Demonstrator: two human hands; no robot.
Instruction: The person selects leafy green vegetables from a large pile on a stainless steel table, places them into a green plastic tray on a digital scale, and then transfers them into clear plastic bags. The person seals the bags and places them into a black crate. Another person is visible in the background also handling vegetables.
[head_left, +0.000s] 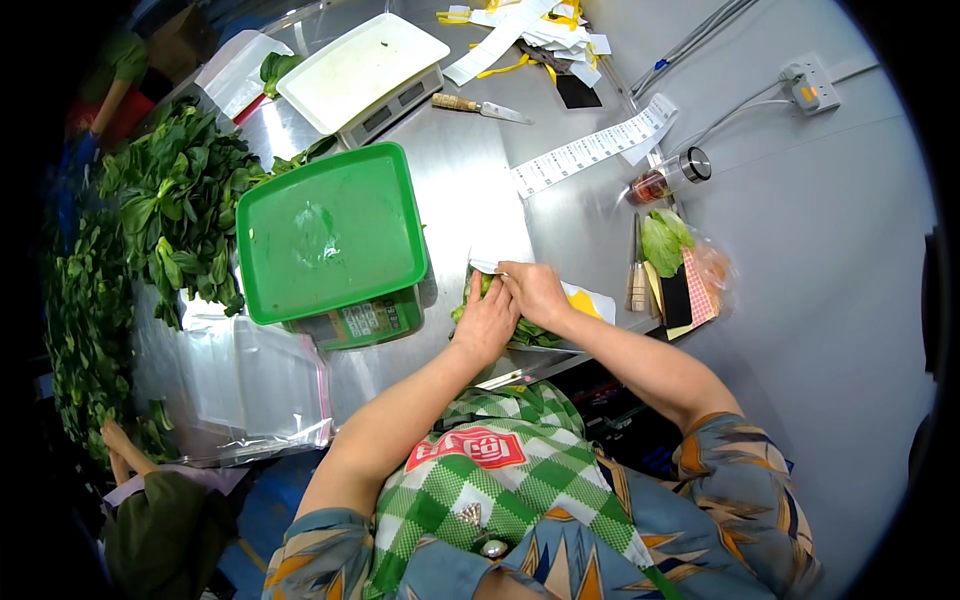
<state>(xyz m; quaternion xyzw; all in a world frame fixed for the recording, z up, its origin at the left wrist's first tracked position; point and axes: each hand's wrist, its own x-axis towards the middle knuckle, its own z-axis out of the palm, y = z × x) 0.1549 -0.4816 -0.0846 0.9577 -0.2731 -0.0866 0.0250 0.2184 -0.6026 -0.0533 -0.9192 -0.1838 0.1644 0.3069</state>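
Observation:
A clear plastic bag of leafy greens (538, 335) lies at the table's front edge, printed with white and yellow near its right end. My left hand (487, 319) rests on top of it, fingers close together, pressing the bag down. Right beside it, my right hand (534, 292) pinches a white strip (484, 265) at the bag's far end; whether that is a label or the bag's own edge, I cannot tell. Both hands hide much of the bag. Just left stands a green scale (375, 321) bearing a green tray (337, 232) with wet marks.
Loose leafy greens (180, 195) are heaped left, near flat clear bags (255, 375). A white-trayed scale (364, 71), a knife (480, 106) and a label strip (592, 154) lie farther back. A glass bottle (667, 176) stands right. A co-worker's hand (115, 439) is among greens, lower left.

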